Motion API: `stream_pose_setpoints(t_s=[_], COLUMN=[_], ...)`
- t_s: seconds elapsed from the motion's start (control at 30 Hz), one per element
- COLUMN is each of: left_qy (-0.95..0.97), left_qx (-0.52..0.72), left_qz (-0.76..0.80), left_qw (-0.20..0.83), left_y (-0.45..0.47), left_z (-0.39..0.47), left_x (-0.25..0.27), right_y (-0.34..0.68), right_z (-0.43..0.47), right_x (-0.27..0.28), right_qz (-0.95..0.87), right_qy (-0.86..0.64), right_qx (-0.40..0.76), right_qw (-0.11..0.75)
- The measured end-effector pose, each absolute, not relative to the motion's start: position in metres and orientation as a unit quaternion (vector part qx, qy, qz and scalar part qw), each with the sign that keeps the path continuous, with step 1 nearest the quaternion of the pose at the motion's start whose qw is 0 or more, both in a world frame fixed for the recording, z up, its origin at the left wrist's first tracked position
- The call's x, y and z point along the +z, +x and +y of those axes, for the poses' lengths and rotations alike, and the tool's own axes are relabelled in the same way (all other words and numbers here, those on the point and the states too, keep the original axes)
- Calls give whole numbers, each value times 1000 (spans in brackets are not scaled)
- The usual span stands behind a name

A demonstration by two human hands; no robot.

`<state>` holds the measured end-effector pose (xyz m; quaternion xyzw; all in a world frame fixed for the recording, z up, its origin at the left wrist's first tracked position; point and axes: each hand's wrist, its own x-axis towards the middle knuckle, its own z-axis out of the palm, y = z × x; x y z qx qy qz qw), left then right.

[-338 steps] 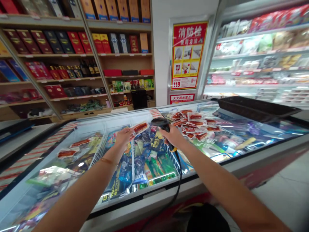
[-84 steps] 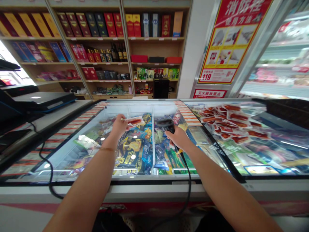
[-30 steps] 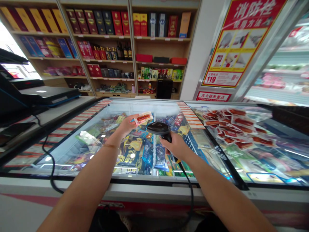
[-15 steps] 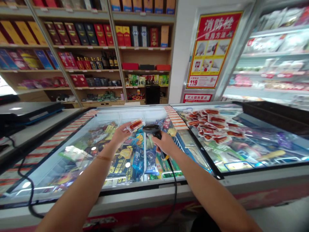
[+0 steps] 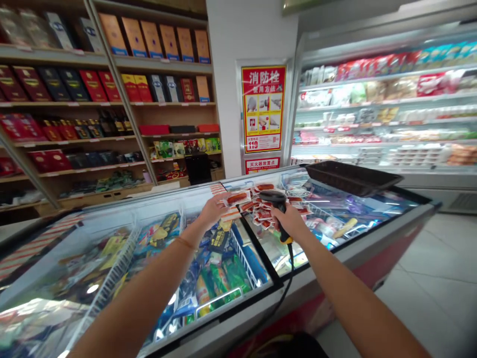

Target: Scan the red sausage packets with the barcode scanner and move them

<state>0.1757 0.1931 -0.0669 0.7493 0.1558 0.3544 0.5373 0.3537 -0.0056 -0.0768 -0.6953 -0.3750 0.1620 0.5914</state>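
Note:
In my left hand (image 5: 213, 210) is a clear-wrapped sausage pack (image 5: 237, 198), pinched by its left edge above the freezer's glass top. My right hand (image 5: 291, 222) grips a black barcode scanner (image 5: 275, 200) by the handle, its head turned to the left towards the pack. A black cable (image 5: 289, 278) hangs from the handle past the freezer's front edge. Behind and below the scanner, several more sausage packs (image 5: 264, 215) lie in a loose pile on the glass, partly hidden by the scanner and my right hand.
A black tray (image 5: 352, 176) rests at the right end of the chest freezer (image 5: 268, 284). Under the glass are wire baskets (image 5: 244, 253) of bagged food. Shelves of boxes (image 5: 169, 104) stand behind on the left, a lit open fridge (image 5: 376, 119) on the right.
My view has turned to the right. Both hands, still holding the sausage pack and the scanner, have moved rightward along the freezer, close to the pile of packs.

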Motion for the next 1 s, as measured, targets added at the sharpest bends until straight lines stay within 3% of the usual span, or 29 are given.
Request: stream_pose_setpoints(t_s=[0.2,0.4,0.5,1.0], left_qy=[801,906,907,901], left_qx=[341,367,378,368], left_qz=[82,111,159,193], left_qw=[486,179,96,121], left_y=[277,309,303,229], left_z=[172,159,154,173], left_x=[-87,-97,-102,-102], right_y=[399,407,403,381], right_z=[-34,-37,-35,-12], right_x=[-83,-95,-94,-98], right_qz=[-295,-290,-299,-321], right_qy=[-687,-687,-690,-701], right_qx=[160,171,174,171], right_qw=[645,644,636,613])
